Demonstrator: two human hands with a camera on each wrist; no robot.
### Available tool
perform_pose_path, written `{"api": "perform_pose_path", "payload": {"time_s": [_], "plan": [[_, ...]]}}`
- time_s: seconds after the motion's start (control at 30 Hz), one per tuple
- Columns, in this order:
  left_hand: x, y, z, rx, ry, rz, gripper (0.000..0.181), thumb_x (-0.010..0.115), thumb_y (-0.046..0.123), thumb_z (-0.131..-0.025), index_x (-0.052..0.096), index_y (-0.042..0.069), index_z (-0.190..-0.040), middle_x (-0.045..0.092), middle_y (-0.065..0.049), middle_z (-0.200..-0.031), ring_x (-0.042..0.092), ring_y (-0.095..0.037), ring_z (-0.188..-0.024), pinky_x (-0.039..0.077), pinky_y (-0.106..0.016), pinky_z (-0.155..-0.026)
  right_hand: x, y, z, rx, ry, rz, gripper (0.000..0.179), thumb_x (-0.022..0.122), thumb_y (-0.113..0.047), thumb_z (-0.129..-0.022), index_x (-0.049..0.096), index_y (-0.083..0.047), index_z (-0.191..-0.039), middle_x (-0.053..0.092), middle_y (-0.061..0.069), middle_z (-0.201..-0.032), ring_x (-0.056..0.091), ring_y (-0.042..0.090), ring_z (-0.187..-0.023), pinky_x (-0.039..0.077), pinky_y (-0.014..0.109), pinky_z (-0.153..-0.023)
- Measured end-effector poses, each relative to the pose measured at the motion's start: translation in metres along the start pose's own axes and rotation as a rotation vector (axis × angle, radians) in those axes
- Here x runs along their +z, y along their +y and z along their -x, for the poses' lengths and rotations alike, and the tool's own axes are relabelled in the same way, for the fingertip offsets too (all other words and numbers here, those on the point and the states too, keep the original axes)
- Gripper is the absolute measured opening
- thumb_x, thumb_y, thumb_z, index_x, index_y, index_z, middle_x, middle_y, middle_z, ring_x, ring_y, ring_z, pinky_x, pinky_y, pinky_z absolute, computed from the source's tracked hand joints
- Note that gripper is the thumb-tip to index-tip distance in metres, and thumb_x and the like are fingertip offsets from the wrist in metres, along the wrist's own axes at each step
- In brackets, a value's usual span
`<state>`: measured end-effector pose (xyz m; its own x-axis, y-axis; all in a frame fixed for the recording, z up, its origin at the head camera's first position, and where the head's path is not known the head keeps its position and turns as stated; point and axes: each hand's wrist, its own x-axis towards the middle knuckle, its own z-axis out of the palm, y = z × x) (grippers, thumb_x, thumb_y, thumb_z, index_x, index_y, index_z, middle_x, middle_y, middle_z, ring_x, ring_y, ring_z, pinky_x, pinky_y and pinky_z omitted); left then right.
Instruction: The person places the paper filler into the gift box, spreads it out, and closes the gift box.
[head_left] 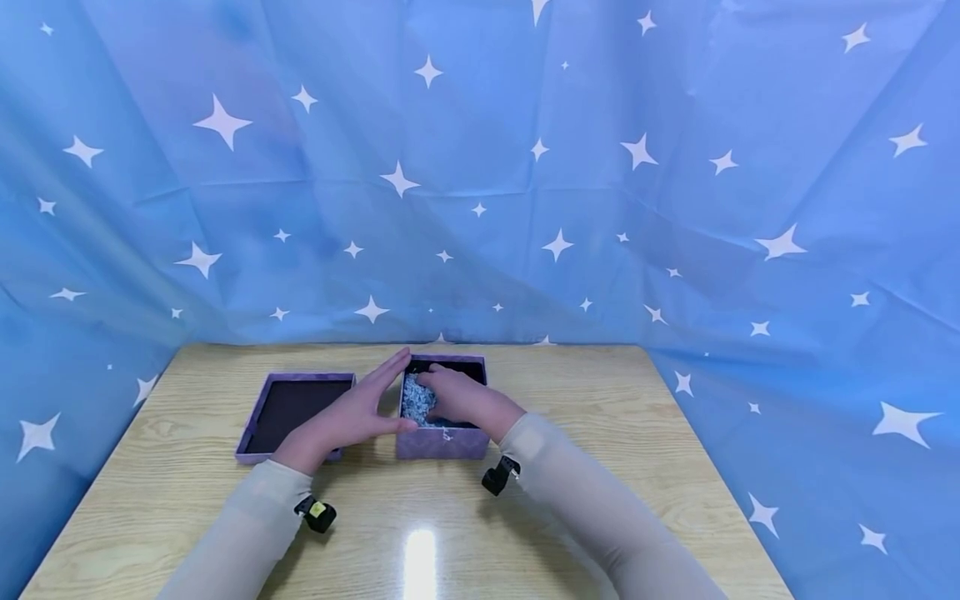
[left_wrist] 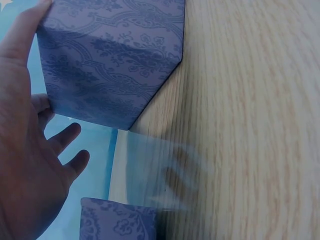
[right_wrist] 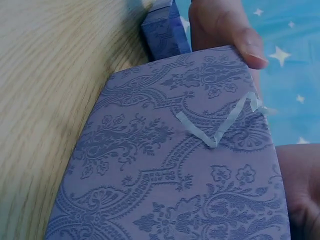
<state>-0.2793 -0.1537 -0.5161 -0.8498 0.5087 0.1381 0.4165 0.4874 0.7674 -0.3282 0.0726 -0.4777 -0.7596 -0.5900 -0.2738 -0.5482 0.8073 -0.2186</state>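
A purple patterned box [head_left: 441, 444] stands on the table with pale blue shredded paper [head_left: 417, 400] in its left part and a dark interior behind. My left hand [head_left: 352, 414] holds the box's left side, the thumb at the near corner and the fingers reaching to the far corner. In the left wrist view, two fingers of the left hand [left_wrist: 30, 145] hang apart from the box. My right hand [head_left: 467, 398] reaches in over the right side, its fingers down at the shredded paper; the fingertips are partly hidden. One paper strip [right_wrist: 215, 137] hangs down the box's front.
Left of the box lies its matching lid [head_left: 300, 412], dark inside up, partly behind the left forearm. A pale wooden table [head_left: 600, 392] carries both. Blue cloth [head_left: 480, 167] with white stars hangs behind and beside the table.
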Motion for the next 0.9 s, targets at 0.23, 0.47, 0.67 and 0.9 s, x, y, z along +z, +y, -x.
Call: {"api": "perform_pose_path", "payload": {"time_s": [0.23,0.47,0.67,0.9], "plan": [[0.001,-0.003,-0.001,-0.024,-0.011,0.014,0.112,0.087,0.042,-0.099,0.010,0.032,-0.180,0.000,0.011,-0.186,0.009,-0.033,-0.170,0.025,-0.071,-0.128,-0.010,0.007,0.010,-0.044,0.022,-0.065,0.067,0.081,-0.026,-0.105,0.055,-0.011,-0.164,0.053,0.010,-0.167,0.048,0.029,-0.155,0.045,0.044,-0.123],[0.000,-0.001,0.000,-0.040,-0.015,0.013,0.114,0.087,0.045,-0.098,0.009,0.033,-0.180,0.001,0.005,-0.187,0.010,-0.034,-0.170,0.025,-0.072,-0.127,-0.029,0.027,0.036,-0.193,0.170,-0.257,0.052,0.076,-0.027,-0.108,0.063,-0.007,-0.155,0.065,0.010,-0.153,0.066,0.030,-0.133,0.055,0.047,-0.110],[0.001,-0.002,-0.001,-0.039,-0.016,0.012,0.115,0.087,0.049,-0.097,0.010,0.032,-0.180,0.001,0.009,-0.186,0.008,-0.034,-0.170,0.024,-0.072,-0.128,-0.029,0.046,0.054,-0.209,0.321,-0.384,0.040,0.075,-0.022,-0.109,0.071,-0.004,-0.144,0.071,0.010,-0.136,0.072,0.029,-0.115,0.059,0.045,-0.098],[0.001,-0.001,-0.001,-0.039,-0.012,0.023,0.115,0.087,0.048,-0.097,0.009,0.035,-0.180,0.001,0.009,-0.186,0.008,-0.034,-0.170,0.023,-0.072,-0.128,-0.017,0.052,0.069,-0.272,0.396,-0.455,0.034,0.077,-0.017,-0.107,0.073,-0.004,-0.138,0.073,0.012,-0.129,0.071,0.029,-0.110,0.061,0.045,-0.092]]}}
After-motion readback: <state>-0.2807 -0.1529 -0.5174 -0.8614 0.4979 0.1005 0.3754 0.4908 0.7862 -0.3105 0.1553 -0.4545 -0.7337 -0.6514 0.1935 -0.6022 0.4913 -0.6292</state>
